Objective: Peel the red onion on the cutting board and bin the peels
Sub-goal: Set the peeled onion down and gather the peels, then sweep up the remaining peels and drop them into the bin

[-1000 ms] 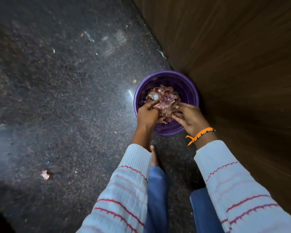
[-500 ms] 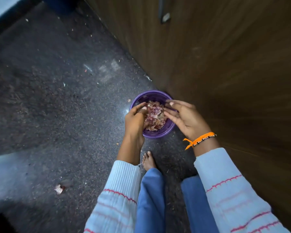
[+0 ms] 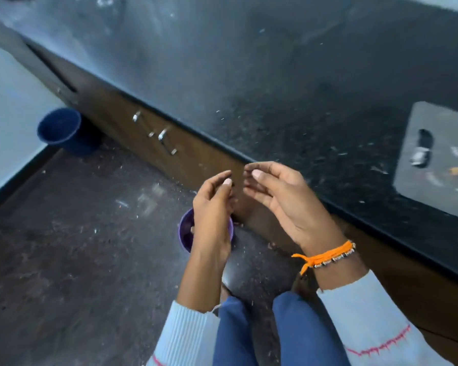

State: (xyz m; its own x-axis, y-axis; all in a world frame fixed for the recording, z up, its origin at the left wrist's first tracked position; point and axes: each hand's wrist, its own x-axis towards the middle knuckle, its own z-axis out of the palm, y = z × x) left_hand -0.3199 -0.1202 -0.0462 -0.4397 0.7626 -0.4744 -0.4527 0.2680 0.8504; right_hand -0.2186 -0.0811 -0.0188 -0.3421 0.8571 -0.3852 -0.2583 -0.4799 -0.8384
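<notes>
Head view, landmark: purple bin (image 3: 183, 235) on the floor, against the cabinet base, mostly hidden behind the left forearm.
Left hand (image 3: 214, 204): directly above the bin, fingers loosely curled, thumb near the fingertips; nothing visible between them. Judged empty.
Right hand (image 3: 283, 202): up and right of the bin, fingers relaxed and slightly bent, thumb forward; holds nothing visible. Orange bracelet (image 3: 325, 256) on its wrist.
Hand spacing: fingertips near each other but apart, both raised over the bin; judged as brushing off the last scraps so that they drop inside.
Peels: bin contents too dark and occluded to make out.
Cutting board (image 3: 434, 159): on the dark table (image 3: 288, 101), far up and right of the bin; small scraps on it, blurred.
Red onion: not identifiable; cannot tell where it lies.
Blue bucket (image 3: 60, 130): on the floor, far left of the bin, by the wall.
Task stage (judgement): binning at or near its end.
Risk (judgement): scraps falling beside the bin.
</notes>
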